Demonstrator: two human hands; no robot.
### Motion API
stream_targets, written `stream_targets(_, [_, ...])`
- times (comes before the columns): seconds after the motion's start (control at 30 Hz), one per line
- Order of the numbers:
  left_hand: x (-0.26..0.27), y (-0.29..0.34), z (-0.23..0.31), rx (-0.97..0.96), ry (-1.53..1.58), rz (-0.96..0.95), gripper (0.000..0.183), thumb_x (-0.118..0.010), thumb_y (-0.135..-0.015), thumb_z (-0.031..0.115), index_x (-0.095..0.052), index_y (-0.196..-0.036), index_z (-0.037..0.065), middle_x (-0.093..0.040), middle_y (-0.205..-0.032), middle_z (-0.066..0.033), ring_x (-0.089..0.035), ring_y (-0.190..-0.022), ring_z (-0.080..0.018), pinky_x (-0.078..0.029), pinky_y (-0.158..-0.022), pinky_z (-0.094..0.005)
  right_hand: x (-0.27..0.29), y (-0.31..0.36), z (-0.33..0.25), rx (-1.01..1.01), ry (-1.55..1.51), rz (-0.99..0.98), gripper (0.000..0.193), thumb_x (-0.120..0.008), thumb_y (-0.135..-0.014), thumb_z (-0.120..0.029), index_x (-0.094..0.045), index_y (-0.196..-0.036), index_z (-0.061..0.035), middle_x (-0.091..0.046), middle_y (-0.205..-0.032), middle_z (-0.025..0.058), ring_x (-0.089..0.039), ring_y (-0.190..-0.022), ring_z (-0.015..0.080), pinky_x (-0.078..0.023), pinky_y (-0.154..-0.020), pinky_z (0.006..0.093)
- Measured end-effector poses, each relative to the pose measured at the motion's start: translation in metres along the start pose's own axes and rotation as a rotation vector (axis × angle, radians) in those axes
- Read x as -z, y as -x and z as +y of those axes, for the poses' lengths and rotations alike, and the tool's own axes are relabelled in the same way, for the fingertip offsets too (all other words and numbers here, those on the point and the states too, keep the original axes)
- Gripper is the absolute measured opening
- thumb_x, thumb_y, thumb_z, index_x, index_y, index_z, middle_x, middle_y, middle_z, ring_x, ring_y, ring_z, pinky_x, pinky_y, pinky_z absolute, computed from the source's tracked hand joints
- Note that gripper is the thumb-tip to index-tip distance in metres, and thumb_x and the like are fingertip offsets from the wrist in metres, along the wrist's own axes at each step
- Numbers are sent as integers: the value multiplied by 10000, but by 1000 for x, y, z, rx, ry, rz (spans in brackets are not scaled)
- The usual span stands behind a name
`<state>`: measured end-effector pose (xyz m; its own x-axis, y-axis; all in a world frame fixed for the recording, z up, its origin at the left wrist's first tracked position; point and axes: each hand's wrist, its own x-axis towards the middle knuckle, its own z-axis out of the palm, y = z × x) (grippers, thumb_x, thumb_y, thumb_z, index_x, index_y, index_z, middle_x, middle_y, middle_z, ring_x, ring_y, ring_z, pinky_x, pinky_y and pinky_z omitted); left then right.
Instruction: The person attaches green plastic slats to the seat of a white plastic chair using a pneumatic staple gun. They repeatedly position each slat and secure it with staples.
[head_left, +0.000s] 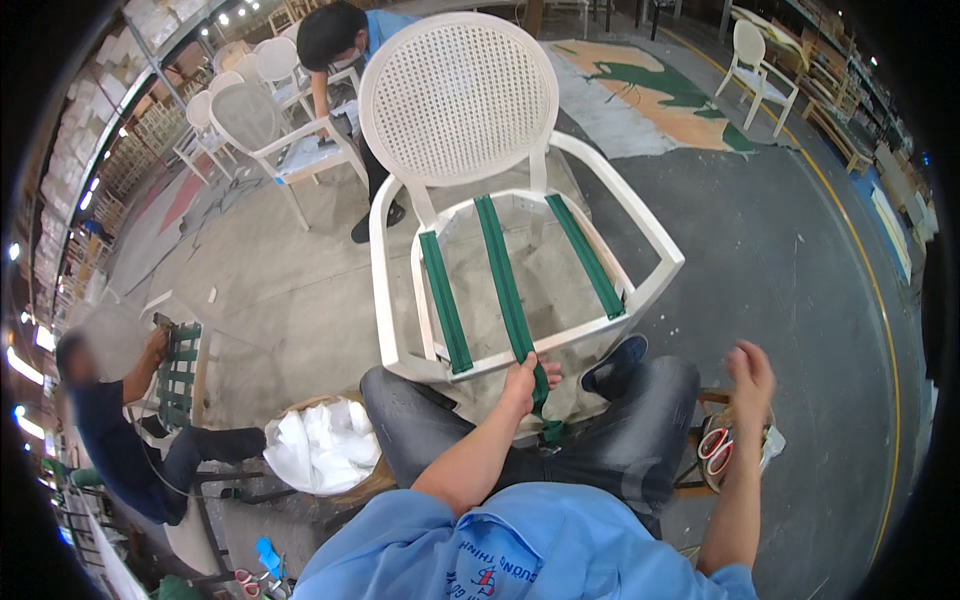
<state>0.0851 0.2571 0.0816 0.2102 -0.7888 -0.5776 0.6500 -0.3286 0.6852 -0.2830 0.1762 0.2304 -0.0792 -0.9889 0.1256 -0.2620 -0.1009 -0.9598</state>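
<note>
In front of me stands a cream-white armchair frame (455, 30) with a round woven cane back and an open seat. Three green webbing straps (505, 270) run front to back across the seat opening. At the front rail, my left hand (526, 384) is closed on the middle strap, whose loose end hangs down between my knees. Raised off to the right, my right hand (750, 380) is slightly blurred, with loosely bent fingers and nothing visible in it. Below that hand, red-handled scissors (715, 448) lie on a stool (690, 488) beside my leg.
A round basket of white material (322, 447) stands left of my knee. One person (130, 420) sits at the left by a strapped seat frame (183, 375). Another (345, 50) bends over a white chair (300, 150) behind. Flattened cardboard (640, 95) lies on the floor at the back.
</note>
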Motion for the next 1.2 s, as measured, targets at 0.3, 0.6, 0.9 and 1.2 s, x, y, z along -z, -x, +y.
stream_targets(0.3, [-19, 11, -51, 229, -711, -387, 548, -354, -1073, 447, -684, -1151, 16, -698, -1155, -157, -647, -1101, -243, -475, -953, -373, -239, -12, 63, -585, 218, -1056, 435, -621, -974, -388, -641, -1184, -7, -701, -1004, 97, -662, -827, 215, -542, -771, 367])
stream_targets(0.6, [-14, 11, -62, 406, -1268, -460, 737, -317, -1021, 606, -544, -1348, -14, -565, -1343, -267, -539, -1256, -387, -392, -1054, -433, -272, 5, 86, -870, -178, -1194, 302, -626, -989, -295, -636, -1107, -17, -688, -969, 95, -672, -854, 214, -551, -806, 366])
stream_targets(0.9, [-9, 6, -70, 380, -1401, -501, 745, -316, -1018, 605, -574, -1283, -42, -597, -1268, -297, -564, -1212, -419, -423, -1025, -452, -273, 10, 102, -803, -63, -1200, 267, -606, -1000, -228, -674, -1029, 29, -704, -913, 99, -677, -840, 204, -548, -779, 347])
stream_targets(1.2, [-18, 14, 29, 0, -1559, -392, 578, -527, -963, 516, -636, -1227, 14, -650, -1158, -262, -613, -1110, -396, -478, -947, -453, -273, 8, 122, -344, 554, -1324, 323, -602, -996, -323, -730, -983, -26, -733, -868, 114, -679, -819, 242, -522, -765, 377])
